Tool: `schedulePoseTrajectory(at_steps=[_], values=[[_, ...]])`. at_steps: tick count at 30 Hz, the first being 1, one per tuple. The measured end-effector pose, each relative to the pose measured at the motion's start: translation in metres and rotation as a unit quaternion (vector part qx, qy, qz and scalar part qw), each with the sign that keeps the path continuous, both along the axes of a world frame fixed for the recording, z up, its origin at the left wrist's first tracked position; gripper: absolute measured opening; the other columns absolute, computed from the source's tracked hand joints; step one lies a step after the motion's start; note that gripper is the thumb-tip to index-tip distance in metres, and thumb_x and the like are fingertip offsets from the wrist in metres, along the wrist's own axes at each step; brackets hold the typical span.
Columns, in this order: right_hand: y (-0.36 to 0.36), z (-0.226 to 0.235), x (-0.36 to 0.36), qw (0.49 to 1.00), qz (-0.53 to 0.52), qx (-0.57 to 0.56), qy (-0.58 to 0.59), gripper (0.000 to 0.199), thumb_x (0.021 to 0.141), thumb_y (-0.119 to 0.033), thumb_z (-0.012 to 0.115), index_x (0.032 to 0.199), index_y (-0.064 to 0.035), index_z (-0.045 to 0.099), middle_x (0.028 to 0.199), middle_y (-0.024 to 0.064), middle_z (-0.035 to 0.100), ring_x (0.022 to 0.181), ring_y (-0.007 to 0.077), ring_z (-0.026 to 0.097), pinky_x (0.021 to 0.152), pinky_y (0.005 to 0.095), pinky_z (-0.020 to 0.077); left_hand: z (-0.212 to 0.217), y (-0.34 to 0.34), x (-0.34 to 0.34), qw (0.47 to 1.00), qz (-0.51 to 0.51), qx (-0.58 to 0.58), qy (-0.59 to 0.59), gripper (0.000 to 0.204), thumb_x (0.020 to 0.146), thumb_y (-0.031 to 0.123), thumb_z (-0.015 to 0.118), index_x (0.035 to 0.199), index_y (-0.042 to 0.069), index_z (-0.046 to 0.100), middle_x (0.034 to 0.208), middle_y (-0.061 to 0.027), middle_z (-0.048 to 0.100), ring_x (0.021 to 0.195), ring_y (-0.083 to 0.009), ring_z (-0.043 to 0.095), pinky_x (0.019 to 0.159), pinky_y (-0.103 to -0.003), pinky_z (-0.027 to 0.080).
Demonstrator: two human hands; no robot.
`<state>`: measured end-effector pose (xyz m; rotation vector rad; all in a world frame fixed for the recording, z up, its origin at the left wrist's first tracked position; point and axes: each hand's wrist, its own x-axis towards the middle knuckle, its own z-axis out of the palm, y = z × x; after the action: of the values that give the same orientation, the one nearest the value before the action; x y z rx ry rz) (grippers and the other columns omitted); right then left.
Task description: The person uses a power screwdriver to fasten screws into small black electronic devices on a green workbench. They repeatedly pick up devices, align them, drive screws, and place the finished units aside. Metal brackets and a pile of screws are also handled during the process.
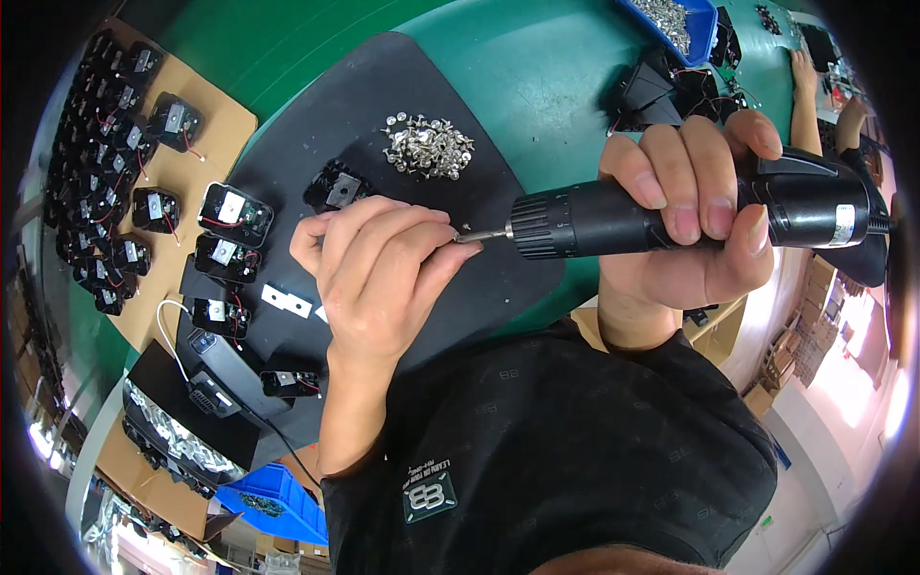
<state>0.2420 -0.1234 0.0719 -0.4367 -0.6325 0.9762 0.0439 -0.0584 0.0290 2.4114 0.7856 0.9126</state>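
Note:
My right hand (685,206) is wrapped around a black electric screwdriver (599,220), held level and pointing left. Its thin metal bit (489,234) reaches the fingertips of my left hand (383,273), whose thumb and forefinger are pinched together at the bit's tip. A bit of silver metal shows there, too small and covered to name. Just beyond the left hand, partly hidden by it, a black plastic housing (337,187) with a metal plate lies on the dark mat (508,172). A heap of silver screws (428,147) sits on the mat beyond it.
Several black housings with red wires (235,216) line the mat's left side, near white plates (286,301). More housings crowd a cardboard sheet (216,91). A blue bin of screws (704,34) stands far right, with black parts (652,88) and another person's arm (805,101).

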Motion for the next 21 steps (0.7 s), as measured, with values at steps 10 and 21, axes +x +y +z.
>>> schedulePoseTrajectory(at_steps=[10,21], values=[[-0.0004,0.0032,-0.0036,1.0,-0.019,0.003,0.014,0.036,0.084,-0.016,0.066,0.117,-0.0151,0.051,0.077,-0.006,0.052,0.071,0.0073,0.049,0.077,0.0273,0.0399,0.0016,-0.001,-0.0034,1.0,0.006,0.004,-0.009,0.029,0.065,0.021,0.084,0.084,0.011,0.065,0.085,-0.0001,0.071,0.085,-0.0201,0.064,0.082,-0.033,0.036],[0.0013,-0.0043,0.0006,0.997,0.049,0.052,-0.007,0.038,0.085,-0.015,0.067,0.119,-0.0153,0.05,0.077,-0.0056,0.052,0.072,0.0075,0.05,0.076,0.0274,0.0401,0.003,-0.0032,-0.0069,1.0,0.004,0.027,0.002,0.031,0.065,0.028,0.083,0.084,0.012,0.066,0.083,0.0007,0.07,0.084,-0.0193,0.063,0.082,-0.033,0.036]])
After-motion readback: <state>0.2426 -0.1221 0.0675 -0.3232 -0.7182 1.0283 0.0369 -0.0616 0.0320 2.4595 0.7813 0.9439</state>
